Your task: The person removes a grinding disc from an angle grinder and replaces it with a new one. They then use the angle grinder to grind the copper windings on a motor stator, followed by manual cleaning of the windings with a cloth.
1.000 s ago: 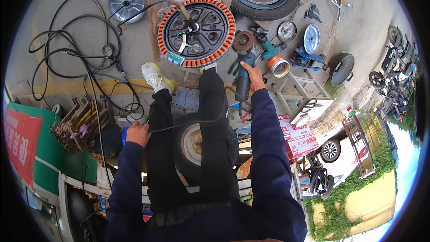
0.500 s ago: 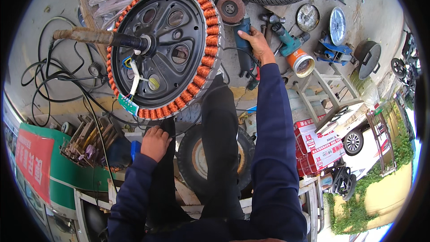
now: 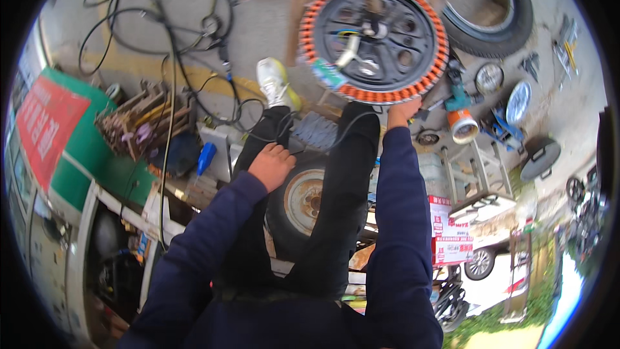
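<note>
A hub motor stator (image 3: 378,84) with orange copper windings around a black metal disc stands in front of my knees, its shaft (image 3: 374,0) pointing up and a white-sleeved wire bundle (image 3: 349,53) at its hub. My right hand (image 3: 402,114) reaches to the stator's lower right rim; its fingers are partly hidden, so what they grip cannot be made out. The angle grinder seen earlier is mostly hidden behind the stator. My left hand (image 3: 272,166) lies on my left leg near the knee, fingers loosely laid out, holding nothing.
Black cables (image 3: 184,45) coil on the ground at left. At right lie a teal power tool (image 3: 457,94), an orange can (image 3: 463,126), a tyre (image 3: 516,32) and a grey stool (image 3: 478,178). Another wheel (image 3: 303,200) sits under my legs. Wood scraps (image 3: 145,119) fill the left side.
The view has swung left. The stator now sits farther right and farther away, covering the grinder that my right hand held. My left hand stays on my leg.
</note>
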Action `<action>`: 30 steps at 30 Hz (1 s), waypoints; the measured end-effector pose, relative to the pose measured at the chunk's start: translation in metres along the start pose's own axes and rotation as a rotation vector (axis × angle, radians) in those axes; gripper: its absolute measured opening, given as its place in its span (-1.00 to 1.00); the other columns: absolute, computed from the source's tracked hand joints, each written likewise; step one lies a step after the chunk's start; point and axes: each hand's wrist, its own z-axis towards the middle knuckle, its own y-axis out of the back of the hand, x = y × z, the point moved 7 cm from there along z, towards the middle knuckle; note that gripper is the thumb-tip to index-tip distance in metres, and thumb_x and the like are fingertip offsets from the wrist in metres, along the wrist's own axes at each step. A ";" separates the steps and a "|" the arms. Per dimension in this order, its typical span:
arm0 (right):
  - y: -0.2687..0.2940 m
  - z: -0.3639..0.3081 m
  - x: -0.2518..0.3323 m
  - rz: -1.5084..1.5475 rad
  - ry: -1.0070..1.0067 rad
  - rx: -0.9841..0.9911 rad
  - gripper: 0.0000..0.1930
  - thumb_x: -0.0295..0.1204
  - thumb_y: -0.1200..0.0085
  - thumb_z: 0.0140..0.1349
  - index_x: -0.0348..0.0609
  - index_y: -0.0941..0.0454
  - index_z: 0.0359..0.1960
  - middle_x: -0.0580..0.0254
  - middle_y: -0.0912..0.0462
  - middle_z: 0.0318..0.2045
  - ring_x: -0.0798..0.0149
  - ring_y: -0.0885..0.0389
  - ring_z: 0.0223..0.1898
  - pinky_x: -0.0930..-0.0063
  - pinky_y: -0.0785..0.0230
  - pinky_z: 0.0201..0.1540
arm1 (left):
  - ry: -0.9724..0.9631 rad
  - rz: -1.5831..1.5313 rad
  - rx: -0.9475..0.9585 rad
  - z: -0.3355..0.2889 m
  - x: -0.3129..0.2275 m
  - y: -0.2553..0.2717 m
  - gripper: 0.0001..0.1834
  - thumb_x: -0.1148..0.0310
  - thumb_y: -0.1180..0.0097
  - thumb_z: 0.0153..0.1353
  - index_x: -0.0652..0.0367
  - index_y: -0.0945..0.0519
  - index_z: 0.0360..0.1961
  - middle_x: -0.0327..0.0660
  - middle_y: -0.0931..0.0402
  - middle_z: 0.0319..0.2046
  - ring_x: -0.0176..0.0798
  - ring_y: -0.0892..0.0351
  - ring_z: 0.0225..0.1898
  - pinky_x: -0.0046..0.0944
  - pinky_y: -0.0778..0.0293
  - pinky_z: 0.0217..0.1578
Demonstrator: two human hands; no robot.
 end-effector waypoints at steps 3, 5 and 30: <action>0.046 -0.127 0.092 0.043 0.400 0.323 -0.57 -0.15 -0.31 0.29 -0.37 -0.64 -0.13 -0.24 -0.72 -0.17 -0.20 -0.70 -0.08 -0.04 -0.49 0.04 | 0.106 0.095 0.003 -0.029 -0.043 0.005 -0.90 0.36 -0.11 0.16 0.10 -0.63 -0.37 -0.22 -0.60 -0.41 -0.17 -0.60 -0.21 -0.13 -0.39 -0.07; 0.078 -0.213 0.159 0.111 0.610 0.714 -0.46 -0.03 -0.16 0.42 -0.38 -0.65 0.06 -0.26 -0.71 -0.05 -0.12 -0.69 0.10 0.14 -0.50 0.11 | 0.070 0.112 -0.014 -0.048 -0.097 0.020 -0.88 0.34 -0.14 0.11 0.11 -0.66 -0.48 -0.21 -0.59 -0.48 -0.20 -0.59 -0.30 -0.13 -0.37 -0.09; 0.228 -0.365 0.186 0.238 0.329 0.876 -0.51 -0.06 0.12 0.62 -0.34 -0.59 -0.04 0.29 -0.55 -0.46 0.38 -0.53 -0.37 0.44 -0.45 -0.19 | 0.841 -1.074 -0.726 -0.302 0.013 -0.083 -0.81 0.32 -0.16 0.37 0.15 -0.66 -0.08 -0.08 -0.62 -0.06 0.12 -0.61 0.04 0.03 -0.52 0.06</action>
